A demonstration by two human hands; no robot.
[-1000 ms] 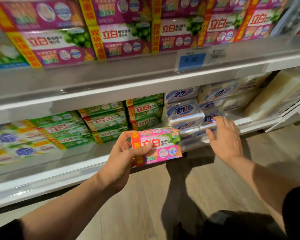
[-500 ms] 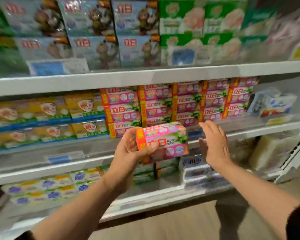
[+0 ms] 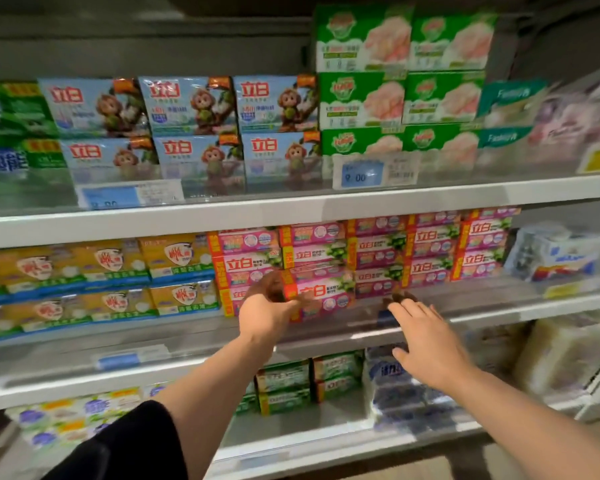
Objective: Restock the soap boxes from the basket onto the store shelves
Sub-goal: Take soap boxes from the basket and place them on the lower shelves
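Left hand (image 3: pixel 267 315) curled round the left end of a pink soap box (image 3: pixel 321 294), thumb along its near face, holding it level over the middle shelf (image 3: pixel 499 306), just in front of the pink stack (image 3: pixel 430 251). Right hand (image 3: pixel 426 344) to the right, fingers straight and spread, holding nothing, just near of the shelf's clear front rail. Yellow boxes (image 3: pixel 177 271) further left.

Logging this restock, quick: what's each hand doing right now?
Left hand: grips the pink soap box.
Right hand: open, holding nothing.
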